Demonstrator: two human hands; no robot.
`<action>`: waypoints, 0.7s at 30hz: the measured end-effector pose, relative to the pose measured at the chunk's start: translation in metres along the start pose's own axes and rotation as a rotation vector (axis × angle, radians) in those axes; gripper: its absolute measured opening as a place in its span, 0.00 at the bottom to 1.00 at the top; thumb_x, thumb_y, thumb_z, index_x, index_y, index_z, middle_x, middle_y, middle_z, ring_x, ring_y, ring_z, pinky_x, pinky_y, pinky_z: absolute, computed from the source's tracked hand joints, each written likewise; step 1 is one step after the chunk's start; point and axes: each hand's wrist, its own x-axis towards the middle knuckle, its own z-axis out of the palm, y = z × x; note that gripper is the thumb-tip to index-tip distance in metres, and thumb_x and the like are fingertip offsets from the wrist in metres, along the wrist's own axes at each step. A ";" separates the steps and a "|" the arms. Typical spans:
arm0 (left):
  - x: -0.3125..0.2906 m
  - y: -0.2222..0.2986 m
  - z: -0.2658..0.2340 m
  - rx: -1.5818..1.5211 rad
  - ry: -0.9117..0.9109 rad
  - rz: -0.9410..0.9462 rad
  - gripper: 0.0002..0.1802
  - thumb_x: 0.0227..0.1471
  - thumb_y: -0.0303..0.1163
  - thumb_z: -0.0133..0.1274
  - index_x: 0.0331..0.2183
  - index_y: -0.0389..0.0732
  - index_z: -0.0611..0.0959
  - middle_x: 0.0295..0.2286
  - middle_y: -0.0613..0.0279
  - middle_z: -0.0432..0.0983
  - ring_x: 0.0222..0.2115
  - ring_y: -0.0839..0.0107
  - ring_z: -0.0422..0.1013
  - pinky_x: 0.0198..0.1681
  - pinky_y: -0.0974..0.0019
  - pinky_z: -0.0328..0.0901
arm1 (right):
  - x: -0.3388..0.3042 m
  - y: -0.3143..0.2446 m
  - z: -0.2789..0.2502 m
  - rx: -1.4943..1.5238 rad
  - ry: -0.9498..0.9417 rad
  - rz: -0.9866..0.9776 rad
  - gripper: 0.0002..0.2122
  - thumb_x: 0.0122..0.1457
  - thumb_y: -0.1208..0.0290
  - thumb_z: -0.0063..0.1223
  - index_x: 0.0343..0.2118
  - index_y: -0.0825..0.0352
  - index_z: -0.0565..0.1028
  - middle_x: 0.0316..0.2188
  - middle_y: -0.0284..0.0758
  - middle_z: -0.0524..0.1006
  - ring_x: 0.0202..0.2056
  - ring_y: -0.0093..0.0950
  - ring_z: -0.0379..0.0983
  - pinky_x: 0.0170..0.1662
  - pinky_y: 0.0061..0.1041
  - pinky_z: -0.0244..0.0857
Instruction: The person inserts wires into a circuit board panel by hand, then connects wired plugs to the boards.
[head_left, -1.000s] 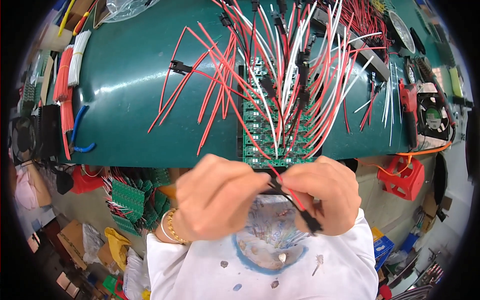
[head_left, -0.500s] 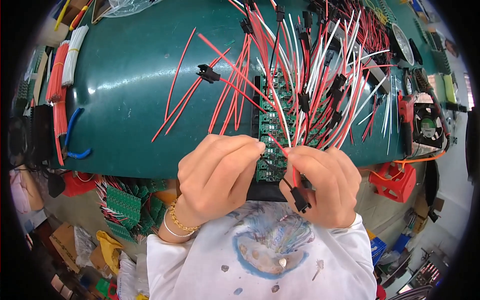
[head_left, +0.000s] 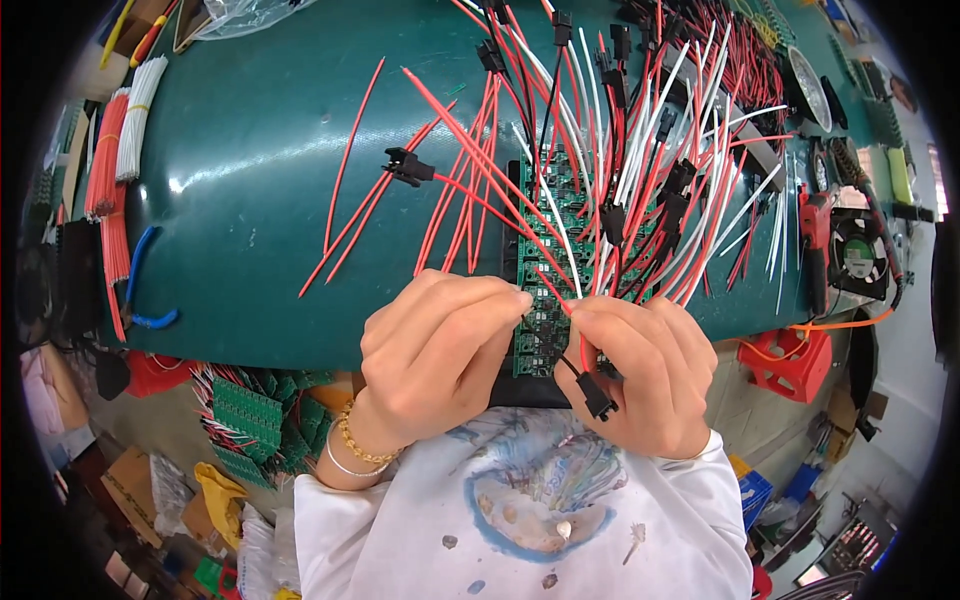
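A green circuit board panel [head_left: 534, 257] lies in front of me near the table edge, with many red, white and black wires rising from it. My right hand [head_left: 655, 370] pinches a red wire [head_left: 552, 286] between thumb and forefinger over the panel. From below those fingers hangs a black plug connector [head_left: 598, 399], apparently on the same lead. At the panel's left edge, my left hand [head_left: 435, 350] is closed in a pinch; what its fingertips hold is too small to tell. Another black connector [head_left: 408, 167] on red wire sticks out to the left of the panel.
Loose red wires [head_left: 350, 150] lie on the green table [head_left: 240, 240]. Bundles of red wires [head_left: 107, 160] and white wires [head_left: 140, 115] are at left, near blue-handled pliers [head_left: 143, 275]. A red tool [head_left: 815, 235] and a fan [head_left: 858, 248] stand at right. More boards [head_left: 247, 415] sit below.
The panel and the table things have shifted slightly in the view. Both hands keep their pinches almost in place, the right still with the red wire.
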 end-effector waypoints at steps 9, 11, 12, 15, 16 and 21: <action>0.013 0.014 0.004 -0.016 0.026 -0.301 0.09 0.38 0.14 0.59 0.27 0.33 0.80 0.22 0.56 0.75 0.20 0.64 0.71 0.22 0.68 0.65 | 0.009 -0.005 -0.007 0.009 0.018 0.023 0.10 0.39 0.83 0.57 0.29 0.72 0.76 0.22 0.37 0.76 0.15 0.24 0.66 0.15 0.20 0.54; 0.021 0.015 0.006 0.007 0.034 -0.356 0.06 0.40 0.16 0.59 0.24 0.34 0.79 0.20 0.57 0.73 0.19 0.65 0.70 0.21 0.67 0.63 | 0.008 -0.011 -0.025 0.036 -0.008 0.133 0.10 0.39 0.83 0.59 0.29 0.73 0.76 0.22 0.37 0.77 0.14 0.24 0.65 0.15 0.19 0.52; 0.023 0.014 0.006 0.069 0.016 -0.336 0.06 0.39 0.17 0.59 0.23 0.35 0.78 0.19 0.58 0.72 0.18 0.65 0.69 0.20 0.67 0.62 | -0.002 -0.009 -0.022 0.008 0.162 0.172 0.09 0.42 0.85 0.58 0.30 0.72 0.77 0.22 0.37 0.77 0.14 0.22 0.63 0.16 0.18 0.50; 0.029 0.017 0.009 0.117 -0.013 -0.307 0.09 0.39 0.19 0.61 0.20 0.36 0.75 0.17 0.60 0.70 0.16 0.65 0.66 0.19 0.66 0.59 | -0.016 0.004 -0.034 -0.023 0.400 0.369 0.07 0.46 0.85 0.56 0.30 0.72 0.77 0.21 0.36 0.77 0.14 0.18 0.60 0.17 0.17 0.48; 0.028 0.017 0.008 0.155 -0.023 -0.327 0.09 0.39 0.19 0.61 0.20 0.36 0.75 0.17 0.60 0.70 0.16 0.65 0.67 0.19 0.66 0.60 | -0.021 0.011 -0.039 -0.072 0.356 0.445 0.06 0.47 0.84 0.56 0.30 0.72 0.77 0.20 0.35 0.76 0.14 0.17 0.60 0.17 0.17 0.48; 0.026 0.023 0.002 0.366 -0.034 -0.411 0.10 0.39 0.21 0.62 0.28 0.36 0.77 0.21 0.59 0.70 0.20 0.65 0.68 0.22 0.65 0.61 | -0.030 0.044 -0.055 -0.361 0.058 0.669 0.07 0.48 0.82 0.57 0.32 0.69 0.76 0.20 0.31 0.73 0.17 0.18 0.62 0.20 0.18 0.51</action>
